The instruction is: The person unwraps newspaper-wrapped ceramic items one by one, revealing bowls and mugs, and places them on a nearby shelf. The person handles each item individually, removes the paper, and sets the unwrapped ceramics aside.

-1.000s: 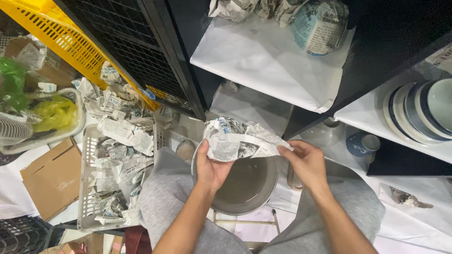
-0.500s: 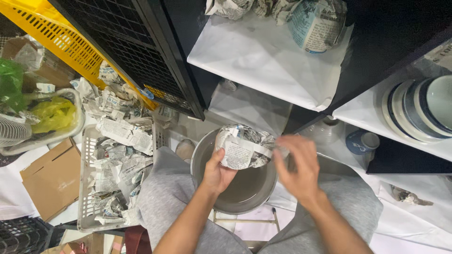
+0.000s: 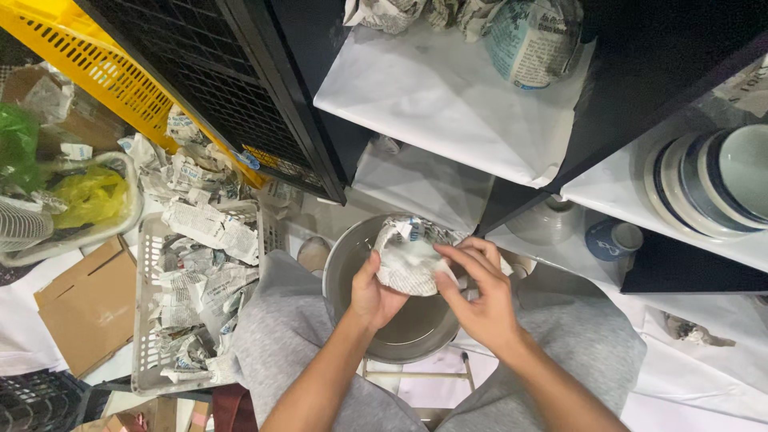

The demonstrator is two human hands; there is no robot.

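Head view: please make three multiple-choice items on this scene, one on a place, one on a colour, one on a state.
1. Where is the newspaper-wrapped item that both hands hold?
A. above the metal bowl
B. on the top shelf
C. inside the white basket

2. What colour is the crate at upper left?
A. red
B. yellow
C. blue

3. What state is the paper in the white basket?
A. neatly folded
B. rolled in tubes
C. crumpled

Answers: 1 A, left hand and right hand grip it over the metal bowl. 2 B, the crate is yellow. 3 C, the white basket holds crumpled sheets.
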